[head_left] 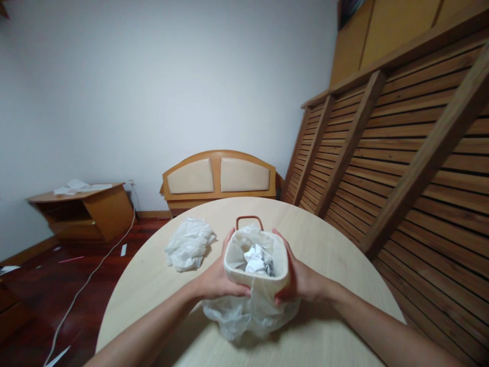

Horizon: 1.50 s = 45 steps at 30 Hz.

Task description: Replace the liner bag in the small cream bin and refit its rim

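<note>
A small cream waste bin [244, 275] with a reddish-brown handle [249, 219] stands on the round light-wood table [328, 250]. A thin clear plastic liner [248, 313] lines it and hangs out over its near side. Crumpled white paper [259, 259] lies inside. My left hand [217, 278] grips the bin's left side and near rim. My right hand [300, 278] grips its right side, over the liner. A second crumpled clear plastic bag [190, 243] lies on the table to the left of the bin, apart from both hands.
A slatted wooden bed frame [401, 153] leans against the wall on the right, close to the table. A padded headboard [219, 176] stands behind the table. A low wooden cabinet [87, 209] with papers sits at left; a white cable [87, 280] runs across the dark floor.
</note>
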Available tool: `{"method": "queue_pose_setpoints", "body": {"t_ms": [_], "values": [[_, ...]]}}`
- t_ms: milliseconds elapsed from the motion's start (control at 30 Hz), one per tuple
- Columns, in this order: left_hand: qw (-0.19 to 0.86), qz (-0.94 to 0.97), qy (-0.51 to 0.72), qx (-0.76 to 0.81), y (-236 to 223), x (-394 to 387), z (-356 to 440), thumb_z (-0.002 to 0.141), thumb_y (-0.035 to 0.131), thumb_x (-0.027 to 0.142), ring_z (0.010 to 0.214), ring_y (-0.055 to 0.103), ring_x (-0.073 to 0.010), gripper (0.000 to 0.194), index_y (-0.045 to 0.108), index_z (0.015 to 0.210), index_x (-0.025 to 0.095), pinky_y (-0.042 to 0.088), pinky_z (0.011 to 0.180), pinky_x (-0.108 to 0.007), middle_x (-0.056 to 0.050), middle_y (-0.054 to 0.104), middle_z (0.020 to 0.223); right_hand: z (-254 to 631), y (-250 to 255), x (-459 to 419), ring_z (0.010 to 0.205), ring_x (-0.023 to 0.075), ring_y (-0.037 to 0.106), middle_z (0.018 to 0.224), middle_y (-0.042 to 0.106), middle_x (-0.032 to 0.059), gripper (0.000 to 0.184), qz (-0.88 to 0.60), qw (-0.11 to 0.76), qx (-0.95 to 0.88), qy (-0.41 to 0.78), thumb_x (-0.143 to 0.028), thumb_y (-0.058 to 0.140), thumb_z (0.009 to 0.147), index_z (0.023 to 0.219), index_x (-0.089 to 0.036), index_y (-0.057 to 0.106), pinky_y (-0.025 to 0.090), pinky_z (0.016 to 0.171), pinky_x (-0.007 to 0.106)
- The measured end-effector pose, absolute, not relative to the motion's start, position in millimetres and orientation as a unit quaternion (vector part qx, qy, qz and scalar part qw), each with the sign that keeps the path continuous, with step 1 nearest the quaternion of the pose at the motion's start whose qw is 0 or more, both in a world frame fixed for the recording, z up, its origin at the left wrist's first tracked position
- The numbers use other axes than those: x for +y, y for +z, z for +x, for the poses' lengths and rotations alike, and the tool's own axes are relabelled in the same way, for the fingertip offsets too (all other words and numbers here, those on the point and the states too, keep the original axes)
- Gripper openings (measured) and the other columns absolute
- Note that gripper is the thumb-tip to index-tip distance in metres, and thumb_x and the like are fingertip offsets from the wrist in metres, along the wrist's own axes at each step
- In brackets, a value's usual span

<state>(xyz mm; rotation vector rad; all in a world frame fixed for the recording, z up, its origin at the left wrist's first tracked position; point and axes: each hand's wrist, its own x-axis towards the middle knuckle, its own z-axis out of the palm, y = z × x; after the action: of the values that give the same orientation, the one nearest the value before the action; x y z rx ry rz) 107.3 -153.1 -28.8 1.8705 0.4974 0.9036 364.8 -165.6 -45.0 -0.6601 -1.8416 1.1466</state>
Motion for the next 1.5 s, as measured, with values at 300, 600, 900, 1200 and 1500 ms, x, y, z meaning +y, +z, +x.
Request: {"method": "queue_pose_setpoints", "body": {"t_ms": [300, 600, 900, 1200, 1500], "values": [[0.451, 0.778, 0.367, 0.239, -36.0, -154.7, 93.9, 0.060, 0.090, 0.058, 0.154, 0.013, -0.0411, 0.152, -0.027, 0.154, 0.033, -0.001, 0.123, -0.063, -0.019, 0.007, 0.168, 382.4, -35.8, -165.0, 0.146, 0.0348, 0.033, 0.159, 0.032, 0.0199, 0.141, -0.286, 0.317, -0.769, 0.477, -0.044, 0.097, 0.051, 0.160, -0.024, 0.009, 0.022, 0.122, 0.052], [0.489, 0.759, 0.400, 0.159, -8.4, -136.6, 100.4, 0.054, 0.089, 0.064, 0.153, 0.017, -0.0418, 0.153, -0.019, 0.156, 0.033, 0.017, 0.121, -0.061, -0.023, 0.006, 0.166, 372.2, -18.1, -156.4, 0.150, 0.0345, 0.026, 0.162, 0.018, 0.0234, 0.166, -0.249, 0.407, -0.756, 0.448, -0.057, 0.096, 0.045, 0.154, -0.030, -0.026, 0.017, 0.121, 0.054], [0.481, 0.754, 0.394, 0.212, -25.6, -146.6, 99.8, 0.063, 0.089, 0.055, 0.147, 0.032, -0.0390, 0.151, -0.028, 0.154, 0.027, 0.015, 0.123, -0.058, -0.022, 0.027, 0.161, 368.1, -41.2, -168.8, 0.141, 0.0359, 0.042, 0.158, 0.032, 0.0206, 0.149, -0.346, 0.428, -0.706, 0.446, -0.042, 0.099, 0.048, 0.159, -0.031, 0.000, 0.028, 0.119, 0.053], [0.479, 0.724, 0.456, 0.197, -33.0, -142.2, 100.5, 0.054, 0.090, 0.063, 0.150, 0.024, -0.0433, 0.147, -0.009, 0.159, 0.030, 0.018, 0.123, -0.059, -0.020, 0.015, 0.165, 384.9, -25.3, -170.6, 0.145, 0.0395, 0.033, 0.162, 0.024, 0.0208, 0.146, -0.397, 0.405, -0.772, 0.286, -0.057, 0.094, 0.049, 0.160, -0.027, 0.005, 0.024, 0.120, 0.059], [0.481, 0.727, 0.448, 0.198, -34.5, -145.5, 103.6, 0.063, 0.088, 0.057, 0.145, 0.034, -0.0407, 0.139, -0.008, 0.158, 0.027, 0.021, 0.122, -0.057, -0.020, 0.030, 0.159, 359.1, -17.9, -169.0, 0.142, 0.0371, 0.040, 0.159, 0.031, 0.0201, 0.148, -0.360, 0.441, -0.713, 0.410, -0.043, 0.100, 0.043, 0.159, -0.028, 0.011, 0.029, 0.119, 0.055]]}}
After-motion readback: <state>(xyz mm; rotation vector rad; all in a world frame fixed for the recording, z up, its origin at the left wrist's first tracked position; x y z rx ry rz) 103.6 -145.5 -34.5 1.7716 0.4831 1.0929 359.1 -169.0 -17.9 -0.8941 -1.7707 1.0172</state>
